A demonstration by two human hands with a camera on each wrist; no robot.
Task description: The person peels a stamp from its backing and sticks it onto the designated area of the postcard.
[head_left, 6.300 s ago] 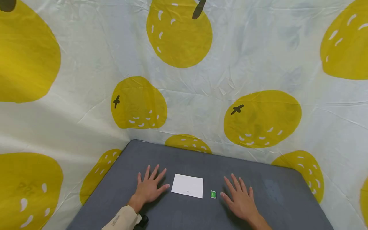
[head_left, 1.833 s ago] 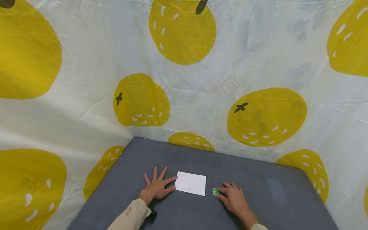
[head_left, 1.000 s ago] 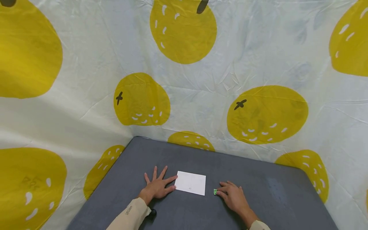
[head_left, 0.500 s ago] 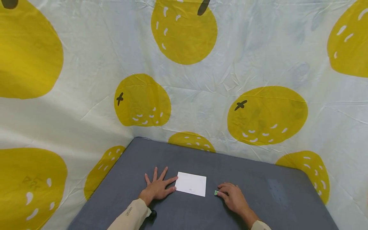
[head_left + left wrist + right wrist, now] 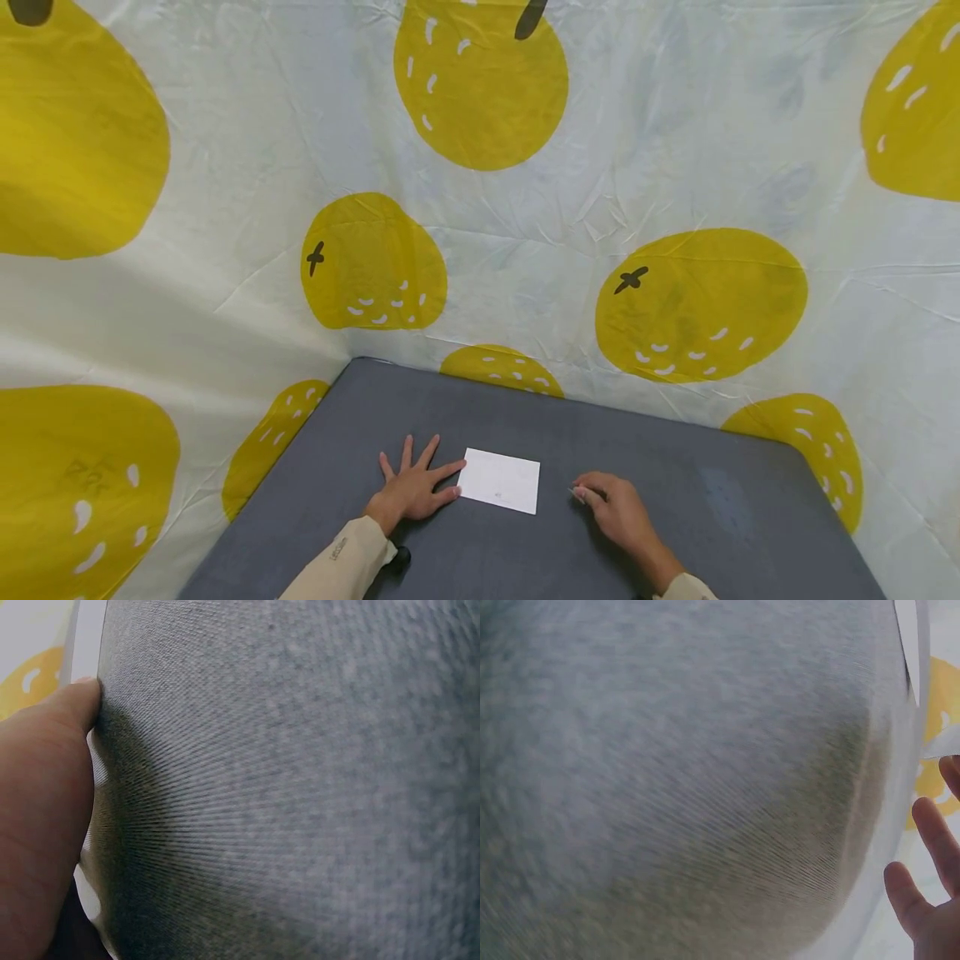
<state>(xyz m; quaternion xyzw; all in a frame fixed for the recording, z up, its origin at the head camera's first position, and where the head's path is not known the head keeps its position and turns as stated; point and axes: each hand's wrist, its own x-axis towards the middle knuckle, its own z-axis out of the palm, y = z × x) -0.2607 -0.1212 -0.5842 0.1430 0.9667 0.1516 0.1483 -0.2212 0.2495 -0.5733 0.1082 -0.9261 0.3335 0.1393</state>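
A white rectangular paper (image 5: 501, 481), like an envelope or card, lies flat on the dark grey table with small print near its front edge. My left hand (image 5: 411, 492) rests on the table with fingers spread, thumb and index finger touching the paper's left edge. In the left wrist view, the thumb (image 5: 79, 701) meets the paper's white edge. To the right of the paper, my right hand (image 5: 618, 512) pinches a small stamp (image 5: 576, 496) between thumb and fingertips. The stamp is tilted and shows as a thin pale sliver; its green face is hidden. In the right wrist view, a pale piece (image 5: 943, 742) shows above the fingertips.
The grey table (image 5: 450, 408) reaches back to a white cloth (image 5: 517, 292) printed with big yellow fruits, hanging behind and at the sides. A faint lighter patch (image 5: 726, 500) marks the table at right. A black object (image 5: 401, 560) sits at the left wrist.
My right hand came down to the green stamp, pinched it and tilted it up off the table. Earlier, my left hand moved right until it touched the paper; since then it has stayed still.
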